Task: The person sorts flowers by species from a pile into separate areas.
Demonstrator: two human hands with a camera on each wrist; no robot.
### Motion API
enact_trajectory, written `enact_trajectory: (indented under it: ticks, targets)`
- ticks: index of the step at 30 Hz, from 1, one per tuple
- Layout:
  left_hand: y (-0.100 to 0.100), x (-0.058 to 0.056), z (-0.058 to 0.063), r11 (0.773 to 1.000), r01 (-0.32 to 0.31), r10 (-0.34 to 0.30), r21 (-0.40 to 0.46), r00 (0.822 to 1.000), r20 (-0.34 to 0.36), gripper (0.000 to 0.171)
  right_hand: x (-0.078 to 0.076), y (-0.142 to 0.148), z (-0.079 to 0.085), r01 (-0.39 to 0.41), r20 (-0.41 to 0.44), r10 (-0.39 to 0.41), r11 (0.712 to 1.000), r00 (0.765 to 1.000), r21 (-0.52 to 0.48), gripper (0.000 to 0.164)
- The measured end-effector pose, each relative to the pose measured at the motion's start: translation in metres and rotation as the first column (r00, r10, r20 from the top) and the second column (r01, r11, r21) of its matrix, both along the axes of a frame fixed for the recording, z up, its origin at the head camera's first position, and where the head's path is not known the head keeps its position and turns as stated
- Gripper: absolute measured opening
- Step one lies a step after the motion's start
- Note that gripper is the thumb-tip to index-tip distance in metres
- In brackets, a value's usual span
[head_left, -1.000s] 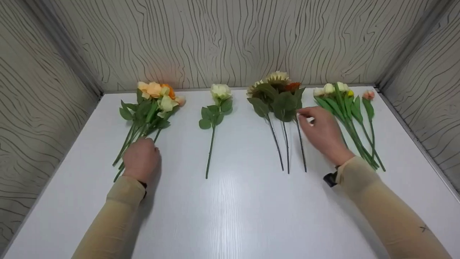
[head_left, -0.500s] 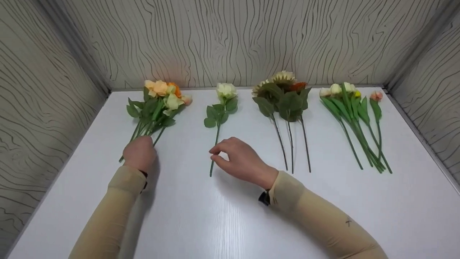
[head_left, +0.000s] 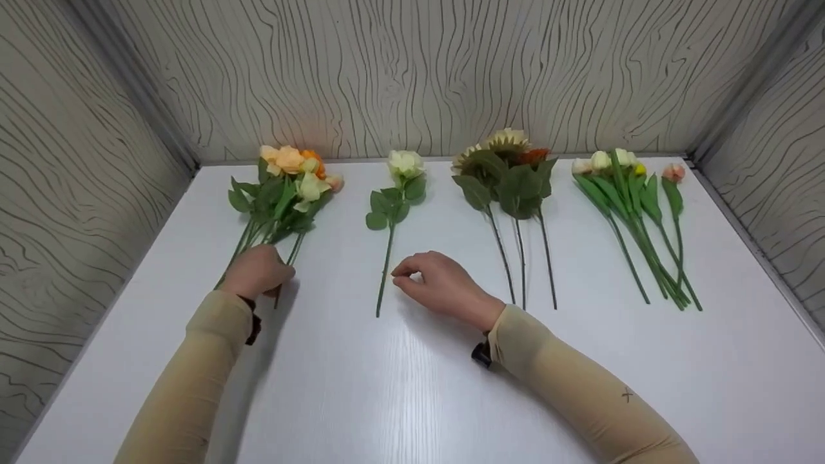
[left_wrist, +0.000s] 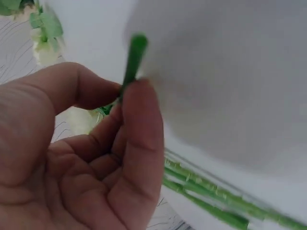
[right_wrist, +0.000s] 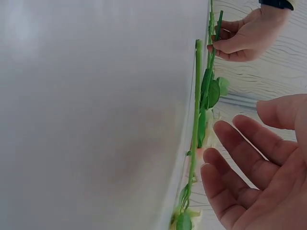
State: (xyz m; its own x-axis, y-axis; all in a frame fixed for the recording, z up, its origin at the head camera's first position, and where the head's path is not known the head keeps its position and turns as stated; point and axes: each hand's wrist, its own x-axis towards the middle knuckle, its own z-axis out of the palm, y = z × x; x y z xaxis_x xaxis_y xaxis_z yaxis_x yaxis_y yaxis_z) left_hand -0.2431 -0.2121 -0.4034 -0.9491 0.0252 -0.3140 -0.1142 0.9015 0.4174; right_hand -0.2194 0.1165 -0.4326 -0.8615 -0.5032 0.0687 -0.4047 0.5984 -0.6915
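In the head view my left hand (head_left: 258,269) is at the lower stems of a mixed bunch of peach, orange and cream artificial flowers (head_left: 283,161). Between thumb and fingertips it pinches one green flower stem (left_wrist: 134,55), whose cut end sticks up past the fingers in the left wrist view. The bunch's other stems (left_wrist: 206,189) lie beyond the hand. A single cream rose (head_left: 406,165) lies flat to the right of the bunch. Beside its lower stem my right hand (head_left: 445,283) hovers with loosely bent fingers, holding nothing; a gap shows to the stem.
Right of the rose lie several large-leaved, dark-stemmed flowers (head_left: 509,138). White, yellow and pink tulips (head_left: 602,161) lie at the far right. All heads point to the back wall (head_left: 412,77), where the white table (head_left: 361,386) ends.
My right hand has come left from the dark-stemmed flowers to the rose's stem, then drawn slightly back. My left hand has turned, shifting one stem of the bunch to the right.
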Motion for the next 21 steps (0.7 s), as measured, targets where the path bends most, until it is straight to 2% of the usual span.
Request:
enact_trajectory:
  ticks: [3,6,11,14,16,18,21]
  targets:
    - [0.003,0.000,0.002,0.993,-0.017,0.013,0.120,0.999,0.034,0.020,-0.003,0.006,-0.001,0.028,0.041,-0.028,1.000,0.999,-0.011,0.024]
    - [0.009,0.001,0.007,0.973,-0.024,0.014,0.230,0.999,0.047,0.024,-0.006,0.014,0.001,0.055,0.065,-0.053,0.998,0.996,-0.023,0.025]
    - [0.033,0.003,0.020,0.911,-0.025,-0.002,0.411,0.998,0.065,0.029,-0.012,0.029,0.010,0.119,0.104,-0.112,0.991,0.988,-0.066,0.026]
    - [0.057,0.007,0.027,0.853,-0.008,-0.022,0.522,0.998,0.051,0.027,-0.016,0.036,0.016,0.168,0.146,-0.148,0.976,0.978,-0.135,0.024]
    - [0.075,0.011,0.032,0.802,0.017,-0.045,0.597,0.998,0.033,0.025,-0.018,0.040,0.020,0.195,0.188,-0.156,0.958,0.970,-0.211,0.024]
    - [0.092,0.016,0.034,0.739,0.043,-0.077,0.672,0.997,0.022,0.023,-0.019,0.043,0.025,0.219,0.234,-0.150,0.926,0.961,-0.306,0.025]
    - [0.119,0.024,0.034,0.651,0.088,-0.148,0.754,0.989,0.013,0.023,-0.016,0.048,0.035,0.244,0.292,-0.117,0.859,0.949,-0.449,0.030]
